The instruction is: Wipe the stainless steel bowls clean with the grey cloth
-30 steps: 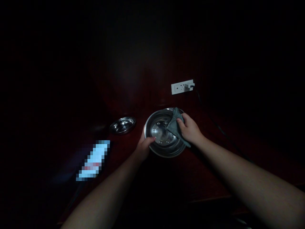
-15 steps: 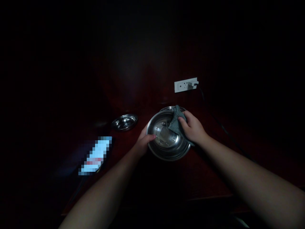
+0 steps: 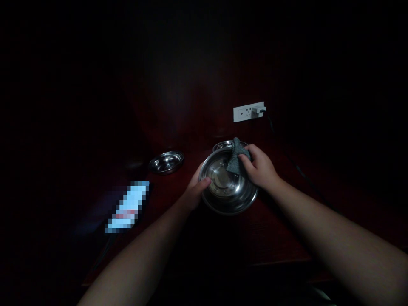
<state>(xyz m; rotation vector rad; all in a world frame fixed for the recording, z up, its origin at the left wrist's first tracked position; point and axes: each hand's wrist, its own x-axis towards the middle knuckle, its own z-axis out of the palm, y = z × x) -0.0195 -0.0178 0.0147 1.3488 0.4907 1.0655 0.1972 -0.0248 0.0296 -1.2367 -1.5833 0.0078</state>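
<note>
A shiny metal bowl (image 3: 229, 199) is held tilted, its inside facing me. My left hand (image 3: 196, 189) grips its left rim, thumb over the edge and the other fingers hidden behind. In my right hand (image 3: 259, 168) a grey-green cloth (image 3: 237, 161) is pinched and folded over the bowl's upper right rim, with part of it lying against the inside wall. Just behind the bowl, a second metal dish (image 3: 219, 145) shows only its far edge.
Further left on the dark red table (image 3: 270, 242) stands a shallow metal bowl (image 3: 166, 162). A lit, pixelated screen (image 3: 127, 208) lies near the left edge. A white wall socket (image 3: 244, 113) holds a plug, whose dark cable (image 3: 301, 172) runs down the right side.
The bowl has shifted slightly to the right with my left hand. The cloth's lower end, which hung by the right rim, is now out of sight.
</note>
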